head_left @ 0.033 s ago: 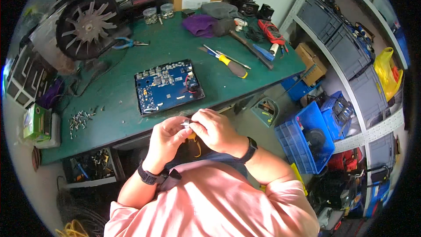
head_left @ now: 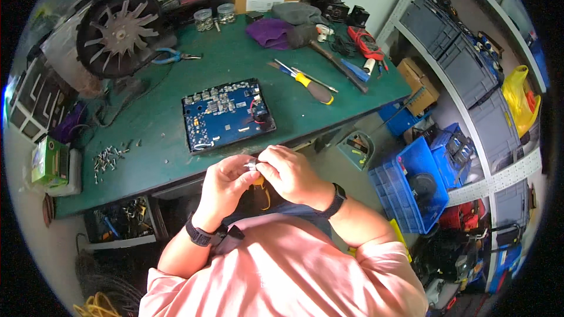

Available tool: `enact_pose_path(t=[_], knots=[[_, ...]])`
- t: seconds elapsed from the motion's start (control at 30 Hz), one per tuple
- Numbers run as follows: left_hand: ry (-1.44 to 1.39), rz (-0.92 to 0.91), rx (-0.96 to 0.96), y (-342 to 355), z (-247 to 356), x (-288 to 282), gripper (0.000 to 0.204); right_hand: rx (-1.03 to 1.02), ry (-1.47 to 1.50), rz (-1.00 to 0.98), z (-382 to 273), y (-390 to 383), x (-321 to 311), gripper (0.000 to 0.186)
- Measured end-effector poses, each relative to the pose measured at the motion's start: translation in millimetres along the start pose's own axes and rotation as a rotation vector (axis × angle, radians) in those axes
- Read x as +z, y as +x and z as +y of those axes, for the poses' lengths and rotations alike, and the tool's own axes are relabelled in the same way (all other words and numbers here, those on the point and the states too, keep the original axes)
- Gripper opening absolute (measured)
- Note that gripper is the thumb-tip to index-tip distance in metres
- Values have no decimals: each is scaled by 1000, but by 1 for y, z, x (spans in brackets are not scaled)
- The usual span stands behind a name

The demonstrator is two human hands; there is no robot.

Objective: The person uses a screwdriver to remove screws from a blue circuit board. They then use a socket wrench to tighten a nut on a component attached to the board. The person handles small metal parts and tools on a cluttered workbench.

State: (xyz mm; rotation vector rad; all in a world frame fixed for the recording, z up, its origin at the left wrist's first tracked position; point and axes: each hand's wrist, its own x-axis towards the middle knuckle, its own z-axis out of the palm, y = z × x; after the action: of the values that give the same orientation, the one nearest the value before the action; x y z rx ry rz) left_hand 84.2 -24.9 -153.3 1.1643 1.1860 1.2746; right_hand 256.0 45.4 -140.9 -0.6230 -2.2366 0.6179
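My left hand [head_left: 226, 179] and my right hand [head_left: 289, 175] meet in front of the bench's near edge. Between their fingertips is a small whitish, shiny piece [head_left: 251, 164], mostly covered, so its kind is not clear. Both hands pinch it. Just beyond them on the green bench lies a blue circuit board [head_left: 226, 114] in a shallow black housing, with a red and black wire at its right side. Something yellow-orange [head_left: 259, 181] with a thin loop shows below my hands; I cannot make out what it is.
On the green bench [head_left: 141, 170] lie loose screws [head_left: 108, 158], pliers [head_left: 176, 56], a yellow-grey screwdriver [head_left: 314, 88], a hammer [head_left: 338, 64] and a red multimeter [head_left: 365, 42]. A black fan [head_left: 120, 35] stands at the back left. Blue crates [head_left: 405, 182] and shelving are on the right.
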Motion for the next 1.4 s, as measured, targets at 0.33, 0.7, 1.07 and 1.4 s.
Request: enact_pose_path(t=[0.33,0.7,1.07,1.4], knots=[[-352,-137,-40,-1,-6,0,25,119,215,20,-11,-1,2,11],[-315,-144,26,-7,6,-2,21,395,919,-85,3,-2,9,25],[209,147,140,-3,-4,0,26,124,282,147,-2,5,-4,16],[797,412,603,-2,4,19,21,-42,-257,130,-27,13,-5,21]])
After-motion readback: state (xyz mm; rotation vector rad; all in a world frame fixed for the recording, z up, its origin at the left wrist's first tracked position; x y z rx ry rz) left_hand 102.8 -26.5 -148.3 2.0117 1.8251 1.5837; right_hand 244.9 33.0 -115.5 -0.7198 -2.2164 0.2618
